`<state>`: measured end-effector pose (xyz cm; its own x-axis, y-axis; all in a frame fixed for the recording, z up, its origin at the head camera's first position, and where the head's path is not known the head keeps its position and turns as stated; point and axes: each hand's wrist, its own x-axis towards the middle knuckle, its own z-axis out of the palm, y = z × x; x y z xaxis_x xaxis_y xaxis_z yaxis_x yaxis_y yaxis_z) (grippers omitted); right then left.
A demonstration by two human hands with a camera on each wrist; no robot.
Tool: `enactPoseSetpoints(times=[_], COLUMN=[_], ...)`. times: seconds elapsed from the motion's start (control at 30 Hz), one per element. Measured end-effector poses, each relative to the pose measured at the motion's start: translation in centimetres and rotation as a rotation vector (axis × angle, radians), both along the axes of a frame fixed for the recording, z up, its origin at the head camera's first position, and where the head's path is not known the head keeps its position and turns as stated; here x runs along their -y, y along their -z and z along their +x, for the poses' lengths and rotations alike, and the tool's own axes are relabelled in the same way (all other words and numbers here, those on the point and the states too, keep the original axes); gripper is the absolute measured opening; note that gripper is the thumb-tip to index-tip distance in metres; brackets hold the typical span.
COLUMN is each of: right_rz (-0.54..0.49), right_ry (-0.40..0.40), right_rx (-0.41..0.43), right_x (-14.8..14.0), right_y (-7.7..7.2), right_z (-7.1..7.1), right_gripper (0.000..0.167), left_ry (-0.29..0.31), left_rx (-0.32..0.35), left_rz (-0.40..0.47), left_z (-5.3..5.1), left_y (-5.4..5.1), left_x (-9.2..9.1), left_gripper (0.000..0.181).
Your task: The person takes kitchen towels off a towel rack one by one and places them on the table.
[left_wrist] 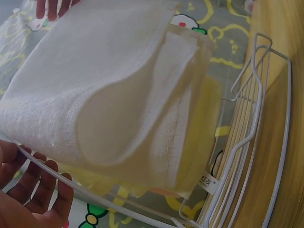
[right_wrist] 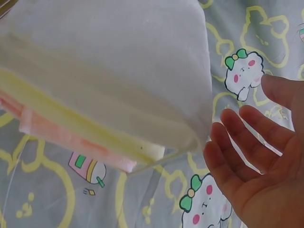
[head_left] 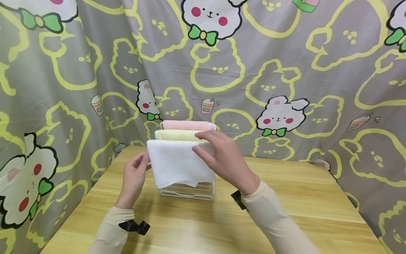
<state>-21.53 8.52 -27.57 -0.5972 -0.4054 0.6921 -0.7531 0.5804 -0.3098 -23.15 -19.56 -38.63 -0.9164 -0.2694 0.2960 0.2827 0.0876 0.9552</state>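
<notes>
A white towel point(head_left: 180, 162) hangs over the front bar of a white wire rack point(head_left: 187, 195), with a fold of it showing in the left wrist view. Behind it hang a pale yellow towel point(head_left: 176, 135) and a pink towel point(head_left: 187, 125). My left hand point(head_left: 134, 176) is at the rack's left side; its curled fingers point(left_wrist: 45, 190) meet the side wire, beside the white towel's edge. By the towel's upper right corner is my right hand point(head_left: 226, 158), thumb and fingers apart and pinching nothing. The right wrist view shows its fingers point(right_wrist: 251, 137) loosely bent beside the cloth.
The rack stands on a wooden table point(head_left: 285, 197). A grey patterned curtain point(head_left: 222, 81) hangs behind and around the table. Each wrist wears a black camera mount, the left one point(head_left: 134, 226) and the right one point(head_left: 238, 200).
</notes>
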Motion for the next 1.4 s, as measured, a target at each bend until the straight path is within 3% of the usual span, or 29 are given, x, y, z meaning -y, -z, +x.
enactPoseSetpoints(times=[0.3,0.67,1.13,1.4], right_rz=[0.021,0.058,0.118,0.165], right_ry=[-0.022,0.01,0.061,0.096], right_rx=[0.036,0.128,0.166,0.142], right_x=[1.6,2.7,3.3,4.3], right_y=[-0.2,0.1,0.1,0.0], right_z=[-1.0,-2.2,-2.9,-3.0], right_gripper=[0.034,0.034,0.028,0.028], left_ry=[0.0,-0.011,0.0,0.001], left_rx=[-0.011,-0.017,-0.059,-0.071], left_rz=[0.013,-0.02,-0.016,0.009], left_z=[-0.2,0.1,-0.2,-0.3], left_y=[0.1,-0.1,0.2,0.3], left_x=[0.0,0.0,0.0,0.2], left_gripper=[0.033,0.034,0.033,0.032])
